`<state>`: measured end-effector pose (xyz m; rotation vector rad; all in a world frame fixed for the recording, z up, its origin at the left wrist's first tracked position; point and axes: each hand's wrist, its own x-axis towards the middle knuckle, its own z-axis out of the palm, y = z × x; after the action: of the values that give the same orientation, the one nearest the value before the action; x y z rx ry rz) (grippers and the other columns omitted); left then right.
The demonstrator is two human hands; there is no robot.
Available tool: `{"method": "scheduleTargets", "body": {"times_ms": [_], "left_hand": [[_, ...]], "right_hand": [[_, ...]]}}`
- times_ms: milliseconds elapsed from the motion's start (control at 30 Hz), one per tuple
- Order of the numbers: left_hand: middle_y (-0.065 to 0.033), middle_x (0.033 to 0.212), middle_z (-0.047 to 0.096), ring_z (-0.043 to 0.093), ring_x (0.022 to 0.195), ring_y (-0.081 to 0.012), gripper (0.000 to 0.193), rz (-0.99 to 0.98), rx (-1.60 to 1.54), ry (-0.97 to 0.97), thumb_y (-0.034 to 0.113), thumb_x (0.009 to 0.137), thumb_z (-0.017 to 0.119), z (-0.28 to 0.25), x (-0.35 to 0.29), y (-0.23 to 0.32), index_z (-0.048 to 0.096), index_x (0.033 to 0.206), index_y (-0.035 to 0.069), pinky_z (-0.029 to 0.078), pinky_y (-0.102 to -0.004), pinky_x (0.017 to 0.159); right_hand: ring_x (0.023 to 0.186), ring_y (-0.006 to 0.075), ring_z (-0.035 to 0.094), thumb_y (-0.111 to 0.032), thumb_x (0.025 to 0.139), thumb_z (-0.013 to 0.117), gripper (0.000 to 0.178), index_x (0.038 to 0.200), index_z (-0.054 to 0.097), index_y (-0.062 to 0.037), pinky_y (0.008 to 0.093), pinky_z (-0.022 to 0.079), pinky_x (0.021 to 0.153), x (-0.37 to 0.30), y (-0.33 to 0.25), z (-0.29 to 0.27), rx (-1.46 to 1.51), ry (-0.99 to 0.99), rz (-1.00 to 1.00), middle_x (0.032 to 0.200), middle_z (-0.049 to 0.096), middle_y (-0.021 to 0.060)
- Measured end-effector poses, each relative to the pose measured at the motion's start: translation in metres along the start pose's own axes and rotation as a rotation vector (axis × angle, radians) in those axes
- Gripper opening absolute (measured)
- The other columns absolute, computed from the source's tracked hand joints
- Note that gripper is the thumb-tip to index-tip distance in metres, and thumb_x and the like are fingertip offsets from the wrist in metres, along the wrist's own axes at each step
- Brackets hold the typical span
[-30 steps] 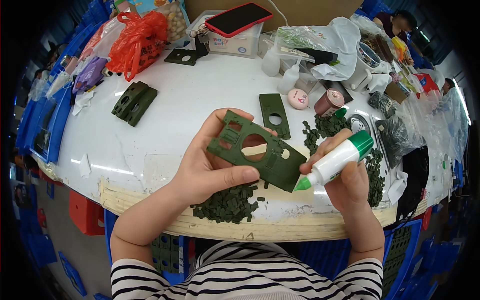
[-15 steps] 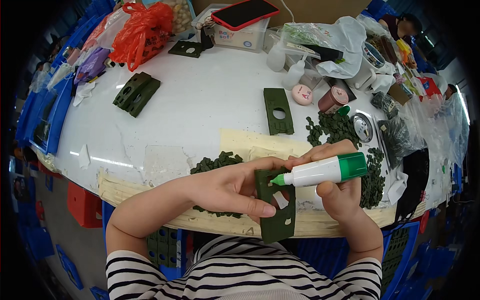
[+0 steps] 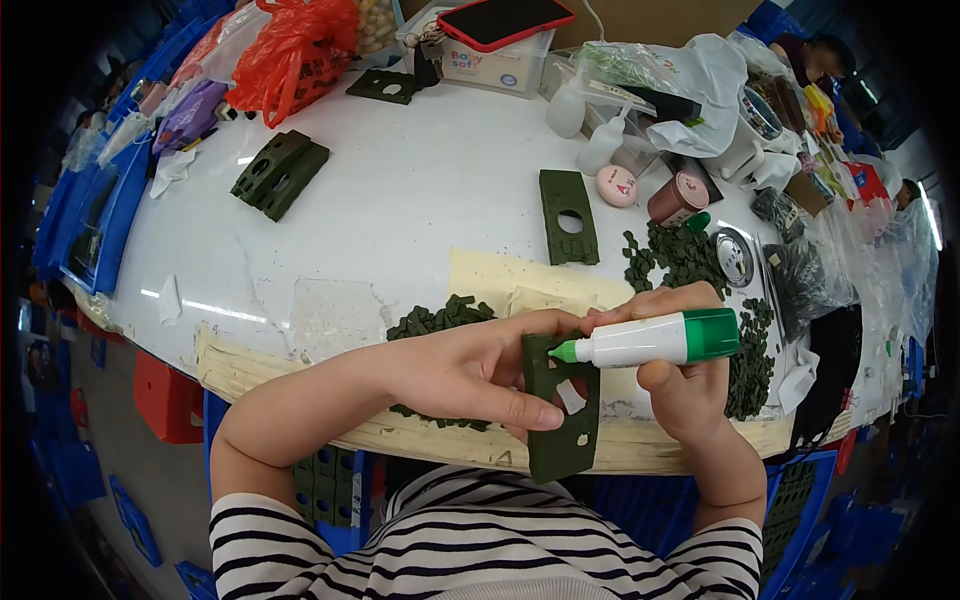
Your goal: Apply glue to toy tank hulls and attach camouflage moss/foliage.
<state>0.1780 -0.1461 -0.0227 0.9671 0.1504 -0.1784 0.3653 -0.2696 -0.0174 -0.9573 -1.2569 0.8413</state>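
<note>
Our left hand (image 3: 475, 382), partly closed, pinches a green panel (image 3: 564, 452) over the table edge (image 3: 240, 370). In the last second we've swung it from slantwise; its long axis now runs almost straight away from our body. The nozzle (image 3: 566, 352) points left at its far end: dispensing seems under way, contact unclear. Our right hand (image 3: 697, 385) curls round the white bottle (image 3: 640, 342).

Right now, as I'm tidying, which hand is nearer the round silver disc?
Right. The right hand, holding the white bottle, is left of the disc, nearer the body; the left hand, gripping the green part, is farther left.
</note>
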Motion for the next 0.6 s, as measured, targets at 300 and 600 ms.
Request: {"method": "scheduleTargets", "body": {"times_ms": [300,600], "left_hand": [[-0.0084,0.126,0.047,0.054,0.107,-0.0171,0.073,-0.004,0.0,-0.008,-0.004,0.084,0.061,-0.0008,0.0002,0.0001,0.021,0.144,0.008,0.046,-0.0343,0.089],[-0.0086,0.125,0.048,0.054,0.108,-0.0168,0.072,-0.005,0.004,-0.004,-0.002,0.084,0.062,-0.0005,0.0004,0.001,0.022,0.144,0.007,0.046,-0.0343,0.09]], "right_hand": [[0.083,0.0221,0.066,-0.02,0.081,0.071,0.041,0.106,0.048,0.0044,0.0303,0.056,0.065,-0.0001,-0.0028,0.0027,0.011,0.018,0.03,0.098,0.064,0.0205],[0.081,0.0213,0.067,-0.02,0.082,0.07,0.04,0.106,0.048,0.0042,0.0297,0.056,0.064,0.002,-0.0032,0.0031,-0.015,0.003,0.001,0.098,0.064,0.021]]}}
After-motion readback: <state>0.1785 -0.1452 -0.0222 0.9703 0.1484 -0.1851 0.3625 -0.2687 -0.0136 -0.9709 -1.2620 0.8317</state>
